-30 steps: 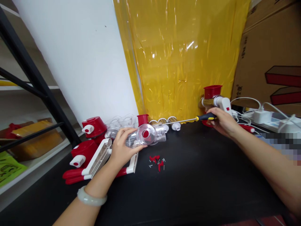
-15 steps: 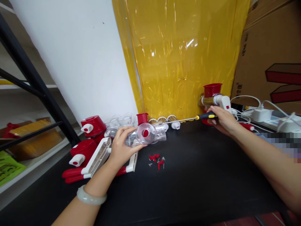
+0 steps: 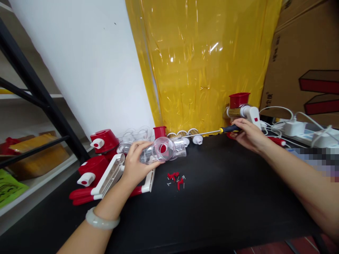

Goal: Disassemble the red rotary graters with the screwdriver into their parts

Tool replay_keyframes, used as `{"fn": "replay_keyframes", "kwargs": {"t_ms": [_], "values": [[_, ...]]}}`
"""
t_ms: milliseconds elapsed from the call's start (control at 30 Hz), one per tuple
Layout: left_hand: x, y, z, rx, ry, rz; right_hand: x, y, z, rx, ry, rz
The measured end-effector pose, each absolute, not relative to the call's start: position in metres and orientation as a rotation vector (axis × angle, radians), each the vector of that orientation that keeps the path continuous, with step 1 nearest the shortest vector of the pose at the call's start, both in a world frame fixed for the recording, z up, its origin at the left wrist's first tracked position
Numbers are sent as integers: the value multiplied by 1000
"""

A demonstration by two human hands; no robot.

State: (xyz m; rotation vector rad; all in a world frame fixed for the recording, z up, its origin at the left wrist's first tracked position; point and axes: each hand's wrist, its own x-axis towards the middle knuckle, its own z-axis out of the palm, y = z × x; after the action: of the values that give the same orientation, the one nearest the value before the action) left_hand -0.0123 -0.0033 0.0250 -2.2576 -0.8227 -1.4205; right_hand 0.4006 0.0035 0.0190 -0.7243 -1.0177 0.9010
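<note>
My left hand (image 3: 137, 162) is closed round a clear plastic housing (image 3: 161, 150) that has a round opening with red showing inside; it is held over the black table. In my right hand (image 3: 249, 135) is a screwdriver (image 3: 230, 128) with a black and yellow handle. Its long metal shaft points left, the tip at the housing's right part; whether it touches a screw I cannot tell. Below the housing lie small red plastic pieces (image 3: 173, 175) and several little screws (image 3: 168, 183). Behind it stand metal grater drums (image 3: 195, 135) with white ends.
Red bases with white knobs (image 3: 96, 171), white-and-red crank handles (image 3: 109, 176) and other clear housings (image 3: 141, 133) sit at the left. An assembled drum grater (image 3: 239, 102) stands at the back right, near white chargers and cables (image 3: 293, 127). A yellow-wrapped panel (image 3: 206, 63) rises behind the table.
Both hands keep their holds on the housing and the screwdriver. The screwdriver handle has shifted very slightly left and up, with the grip of my right hand turned a little.
</note>
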Motion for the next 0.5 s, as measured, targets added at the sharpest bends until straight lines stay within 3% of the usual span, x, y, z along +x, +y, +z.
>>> {"fn": "replay_keyframes", "kwargs": {"t_ms": [167, 367, 500], "values": [[-10, -6, 27, -2258, -799, -1408, 402, -6, 26, -521, -980, 1091], [-10, -8, 28, -2265, -824, -1401, 401, 4, 20, -830, -1016, 853], [-9, -8, 29, -2253, -801, -1418, 402, 0, 21, -682, -998, 942]]}}
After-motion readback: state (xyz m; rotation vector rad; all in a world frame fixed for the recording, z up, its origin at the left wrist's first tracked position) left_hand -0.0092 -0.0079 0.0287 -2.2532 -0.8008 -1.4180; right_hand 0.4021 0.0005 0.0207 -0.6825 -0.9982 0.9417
